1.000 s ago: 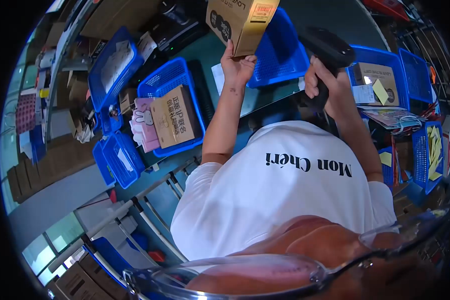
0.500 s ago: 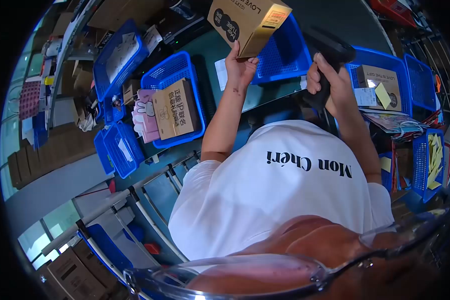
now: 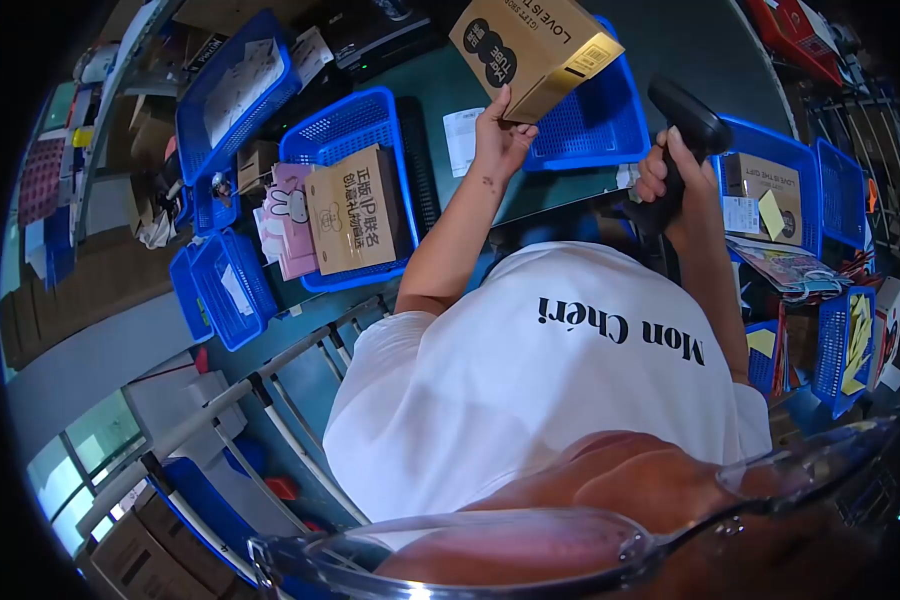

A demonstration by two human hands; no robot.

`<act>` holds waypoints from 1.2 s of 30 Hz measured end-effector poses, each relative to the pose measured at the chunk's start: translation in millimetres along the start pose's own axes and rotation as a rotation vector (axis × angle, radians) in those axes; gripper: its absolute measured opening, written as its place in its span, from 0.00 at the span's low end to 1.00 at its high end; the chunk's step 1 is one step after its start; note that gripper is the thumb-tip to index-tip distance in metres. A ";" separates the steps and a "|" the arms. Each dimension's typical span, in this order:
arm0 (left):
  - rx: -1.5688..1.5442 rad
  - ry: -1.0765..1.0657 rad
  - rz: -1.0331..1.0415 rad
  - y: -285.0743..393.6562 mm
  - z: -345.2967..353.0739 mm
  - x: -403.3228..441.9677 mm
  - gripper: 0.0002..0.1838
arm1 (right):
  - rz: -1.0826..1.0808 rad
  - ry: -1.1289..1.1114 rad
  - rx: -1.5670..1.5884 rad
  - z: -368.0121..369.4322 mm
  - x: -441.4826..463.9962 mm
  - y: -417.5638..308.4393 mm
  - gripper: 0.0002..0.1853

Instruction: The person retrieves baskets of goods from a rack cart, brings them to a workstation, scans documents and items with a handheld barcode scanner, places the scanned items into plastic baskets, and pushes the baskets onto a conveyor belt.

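Observation:
My left hand (image 3: 503, 140) grips the lower edge of a brown cardboard box (image 3: 510, 50) with black round logos and print, holding it tilted. A label (image 3: 592, 58) on the box's end face catches a bright yellowish light. My right hand (image 3: 682, 180) is wrapped round the handle of a black handheld barcode scanner (image 3: 690, 115). The scanner's head is to the right of the box, apart from it. Behind and below the box is a blue plastic basket (image 3: 610, 140), partly hidden by it.
To the left, a blue basket (image 3: 402, 180) holds a printed carton (image 3: 355, 215) beside a pink rabbit-printed package (image 3: 290, 225). On the right, another blue basket (image 3: 812, 190) contains a box (image 3: 765, 185) with yellow paper. A metal railing (image 3: 270, 400) runs along the lower left.
The box and my left hand have moved right in the view. My right hand has shifted slightly right with the scanner, and its head shows more clearly. Both grips stay the same.

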State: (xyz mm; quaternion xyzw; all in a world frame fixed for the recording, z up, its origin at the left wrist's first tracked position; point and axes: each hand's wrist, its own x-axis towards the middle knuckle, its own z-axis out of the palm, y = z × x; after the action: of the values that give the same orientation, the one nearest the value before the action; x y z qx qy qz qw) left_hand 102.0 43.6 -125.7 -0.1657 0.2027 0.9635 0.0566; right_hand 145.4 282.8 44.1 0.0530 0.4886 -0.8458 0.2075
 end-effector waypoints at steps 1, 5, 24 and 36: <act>-0.001 0.000 -0.001 -0.4 -0.4 1.1 0.17 | 0.000 0.002 -0.002 0.3 0.4 0.0 0.10; -0.002 -0.007 0.006 -2.9 -2.3 1.8 0.17 | 0.021 -0.003 0.021 -2.8 0.1 3.2 0.10; 0.101 0.112 0.041 -10.3 -2.1 -6.4 0.15 | 0.057 0.031 0.054 -5.5 0.0 8.8 0.09; 0.391 0.210 0.024 -12.3 -14.7 4.9 0.15 | 0.047 0.041 0.075 -24.1 8.2 18.3 0.09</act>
State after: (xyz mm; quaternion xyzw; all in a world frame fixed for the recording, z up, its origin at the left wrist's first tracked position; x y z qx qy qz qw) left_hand 103.9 49.1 -144.6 -0.2484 0.3922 0.8840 0.0548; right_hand 142.7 292.7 14.5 0.0895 0.4595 -0.8570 0.2153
